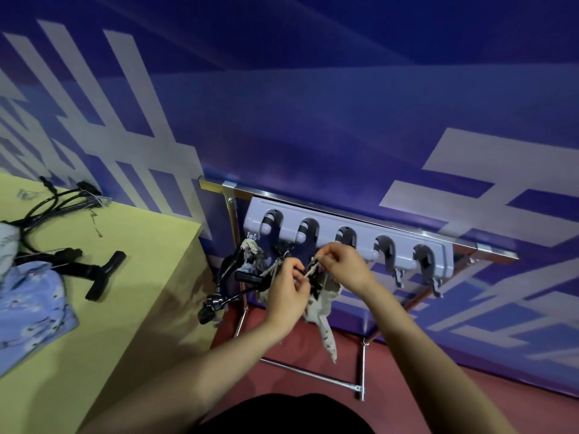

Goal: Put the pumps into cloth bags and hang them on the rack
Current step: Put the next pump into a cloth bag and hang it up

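Note:
A grey rack [360, 242] with several hook slots is fixed to a chrome rail in front of the blue wall. Below its left half a pale cloth bag [319, 303] hangs between my hands. My left hand [289, 292] pinches the bag's drawstring from the left. My right hand [340, 266] pinches the cord [313, 269] just under the third slot. At the rack's left end another cloth bag [252, 256] hangs with a black pump [225, 286] sticking out of it. A further black pump [94, 272] lies on the yellow table.
The yellow table [131, 308] is at left, carrying black cables [59, 203] and a blue patterned cloth bag [34, 305]. The chrome stand's legs [362, 364] rest on the red floor below the rack. The two right slots of the rack hold nothing.

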A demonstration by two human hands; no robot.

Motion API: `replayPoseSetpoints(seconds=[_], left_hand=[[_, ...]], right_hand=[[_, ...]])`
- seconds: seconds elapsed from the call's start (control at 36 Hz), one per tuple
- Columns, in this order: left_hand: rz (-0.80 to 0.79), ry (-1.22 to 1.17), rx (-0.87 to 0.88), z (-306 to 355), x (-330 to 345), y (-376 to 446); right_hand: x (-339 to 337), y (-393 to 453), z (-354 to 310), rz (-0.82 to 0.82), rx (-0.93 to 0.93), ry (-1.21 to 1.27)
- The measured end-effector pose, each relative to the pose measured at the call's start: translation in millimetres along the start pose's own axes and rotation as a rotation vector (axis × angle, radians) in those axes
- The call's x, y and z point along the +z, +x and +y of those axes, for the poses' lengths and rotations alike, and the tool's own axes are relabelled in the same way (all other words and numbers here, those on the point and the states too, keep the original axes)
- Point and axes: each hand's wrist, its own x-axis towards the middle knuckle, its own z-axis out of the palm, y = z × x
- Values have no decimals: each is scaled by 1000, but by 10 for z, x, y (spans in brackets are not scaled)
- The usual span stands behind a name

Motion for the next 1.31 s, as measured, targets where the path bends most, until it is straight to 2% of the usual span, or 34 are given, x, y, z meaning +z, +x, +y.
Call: replayPoseSetpoints(seconds=[0.17,0.36,0.47,0.61,0.69,0.92,1.08,1.25,1.31], left_hand=[[57,-78,-59,-54,-129,127],[-44,-253,-224,61,-184,223],[-104,-314,-217,128,-179,256],[-171,-202,-235,211,-278,333],[-108,-39,-178,120,-374,334],[-168,224,-59,122,-463,177],[-285,246,-61,-3,-565,62],[-155,152,-80,-5,-745,118],[-163,129,-85,16,-799,150]], right_hand=[[73,-12,91,50,-11,41],[202,-35,153,160,47,172],[279,-75,178,185,49,222],[361,-132,204,192,64,249],[372,-135,190,190,73,255],[387,-194,206,234,26,202],[399,-303,226,288,4,273],[412,-312,262,346,41,258],[450,-315,273,346,79,230]])
